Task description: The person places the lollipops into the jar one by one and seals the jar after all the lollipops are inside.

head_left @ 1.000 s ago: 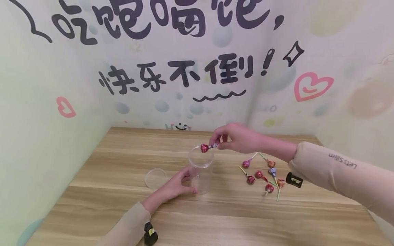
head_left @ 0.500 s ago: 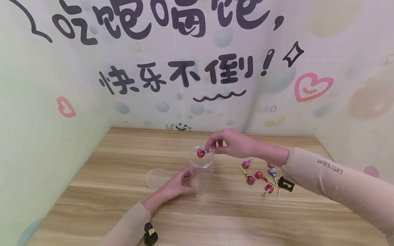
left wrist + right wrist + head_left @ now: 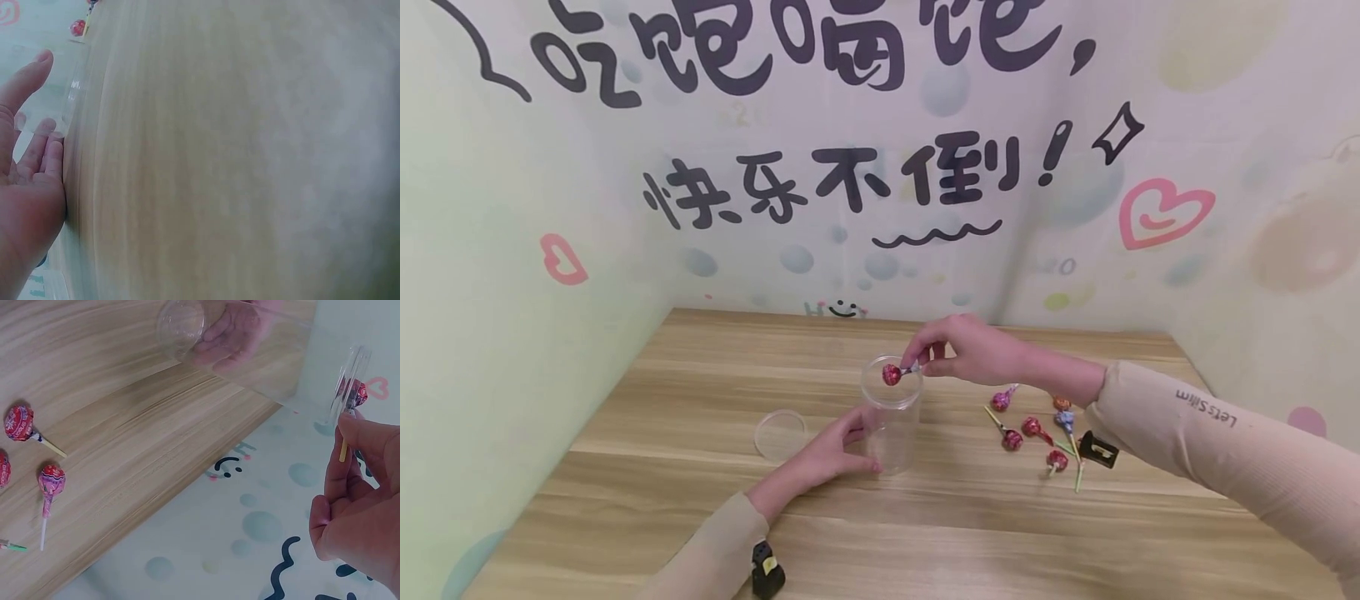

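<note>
A clear plastic cup (image 3: 891, 433) stands upright on the table, with my left hand (image 3: 826, 454) holding its lower side, thumb in front and fingers behind. The left wrist view has that hand (image 3: 31, 181) at its left edge, against the see-through wall. My right hand (image 3: 973, 350) pinches a red-wrapped lollipop (image 3: 891, 374) by its stick. The candy end sits at the cup's mouth, tilted left. In the right wrist view, the thumb and fingers of this hand (image 3: 362, 481) grip the yellow stick, and the candy (image 3: 359, 394) shows at the rim.
Several lollipops lie loose on the table right of the cup, among them a purple one (image 3: 1001, 401), a blue one (image 3: 1064, 421) and a red one (image 3: 1012, 440). A round clear lid (image 3: 780, 435) lies to the left. The printed wall (image 3: 760, 275) rises behind the table.
My right hand has moved left and slightly down, bringing the lollipop from the cup's far right rim to over its mouth. For the last half second it has barely moved. My left hand stays put.
</note>
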Available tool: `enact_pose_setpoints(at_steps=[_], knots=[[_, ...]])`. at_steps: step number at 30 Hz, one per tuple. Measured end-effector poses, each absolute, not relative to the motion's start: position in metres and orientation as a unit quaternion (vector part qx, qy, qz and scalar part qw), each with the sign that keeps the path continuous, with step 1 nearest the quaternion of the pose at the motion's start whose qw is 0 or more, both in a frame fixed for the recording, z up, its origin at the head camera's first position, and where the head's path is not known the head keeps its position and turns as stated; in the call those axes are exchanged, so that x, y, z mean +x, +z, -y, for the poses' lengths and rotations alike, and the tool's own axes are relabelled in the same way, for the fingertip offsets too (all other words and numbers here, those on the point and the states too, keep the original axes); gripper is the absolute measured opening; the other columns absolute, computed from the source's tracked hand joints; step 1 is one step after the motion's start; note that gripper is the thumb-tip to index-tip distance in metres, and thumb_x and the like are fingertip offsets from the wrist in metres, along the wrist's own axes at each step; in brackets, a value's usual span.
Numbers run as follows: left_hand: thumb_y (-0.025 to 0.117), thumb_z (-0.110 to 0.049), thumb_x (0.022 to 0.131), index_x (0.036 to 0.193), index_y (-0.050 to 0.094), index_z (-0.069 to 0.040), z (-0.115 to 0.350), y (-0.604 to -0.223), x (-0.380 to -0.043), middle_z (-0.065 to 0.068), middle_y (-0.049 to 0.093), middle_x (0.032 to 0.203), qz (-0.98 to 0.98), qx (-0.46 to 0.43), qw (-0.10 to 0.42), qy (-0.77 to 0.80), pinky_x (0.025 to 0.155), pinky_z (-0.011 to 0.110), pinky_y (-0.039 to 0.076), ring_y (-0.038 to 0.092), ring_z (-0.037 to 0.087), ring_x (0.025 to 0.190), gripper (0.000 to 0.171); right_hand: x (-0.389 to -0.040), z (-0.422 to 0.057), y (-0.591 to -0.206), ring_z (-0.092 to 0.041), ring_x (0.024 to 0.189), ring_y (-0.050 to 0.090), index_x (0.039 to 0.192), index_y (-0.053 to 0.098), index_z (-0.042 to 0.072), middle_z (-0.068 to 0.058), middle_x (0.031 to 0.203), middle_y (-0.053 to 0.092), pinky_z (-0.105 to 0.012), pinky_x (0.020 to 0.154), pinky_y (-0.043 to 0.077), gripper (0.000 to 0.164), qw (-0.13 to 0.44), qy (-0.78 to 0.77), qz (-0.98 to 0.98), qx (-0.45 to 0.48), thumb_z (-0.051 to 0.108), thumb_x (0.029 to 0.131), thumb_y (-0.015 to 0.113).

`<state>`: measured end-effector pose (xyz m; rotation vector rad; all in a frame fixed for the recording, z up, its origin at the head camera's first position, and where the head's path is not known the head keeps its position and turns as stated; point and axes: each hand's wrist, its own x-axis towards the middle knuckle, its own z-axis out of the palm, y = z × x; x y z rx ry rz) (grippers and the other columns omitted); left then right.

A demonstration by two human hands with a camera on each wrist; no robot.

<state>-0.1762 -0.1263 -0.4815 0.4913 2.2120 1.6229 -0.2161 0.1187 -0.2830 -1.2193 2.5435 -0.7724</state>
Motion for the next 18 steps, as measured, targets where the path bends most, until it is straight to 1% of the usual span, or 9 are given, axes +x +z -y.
enact_pose_setpoints(at_steps=[6,11,15,18], knots=[[0.081,-0.013,0.081,0.152,0.034,-0.008,0.1265,-0.4816,-0.1767,0.018,0.043,0.153,-0.780,0.175,0.177,0.574,0.121,0.054,0.032,0.042,0.039,0.141,0.086,-0.2160,-0.1188,-0.2831,-0.010,0.084,0.059,0.106,0.075,0.015,0.005,0.096,0.072,-0.024,0.075,0.056,0.022,0.111,-0.264,-0.865,-0.412,0.002,0.089,0.069],[0.081,-0.013,0.081,0.151,0.035,-0.009,0.1261,-0.4819,-0.1770,0.018,0.045,0.151,-0.778,0.175,0.179,0.577,0.120,0.054,0.033,0.042,0.039,0.141,0.084,-0.2176,-0.1211,-0.2846,-0.013,0.090,0.061,0.108,0.074,0.015,0.004,0.100,0.072,-0.029,0.081,0.054,0.022,0.098,-0.257,-0.872,-0.405,0.006,0.088,0.071],[0.081,-0.012,0.081,0.150,0.036,-0.012,0.1260,-0.4823,-0.1776,0.015,0.046,0.151,-0.775,0.183,0.178,0.578,0.120,0.054,0.033,0.043,0.037,0.141,0.082,-0.2176,-0.1232,-0.2845,-0.013,0.095,0.061,0.109,0.073,0.018,0.005,0.104,0.071,-0.029,0.085,0.053,0.025,0.086,-0.254,-0.879,-0.394,0.010,0.086,0.075],[0.081,-0.012,0.081,0.151,0.035,-0.011,0.1261,-0.4825,-0.1778,0.015,0.045,0.152,-0.777,0.187,0.176,0.575,0.121,0.053,0.032,0.043,0.037,0.142,0.083,-0.2164,-0.1238,-0.2839,-0.012,0.096,0.061,0.109,0.072,0.019,0.006,0.105,0.071,-0.030,0.087,0.053,0.026,0.087,-0.254,-0.881,-0.390,0.012,0.085,0.077]])
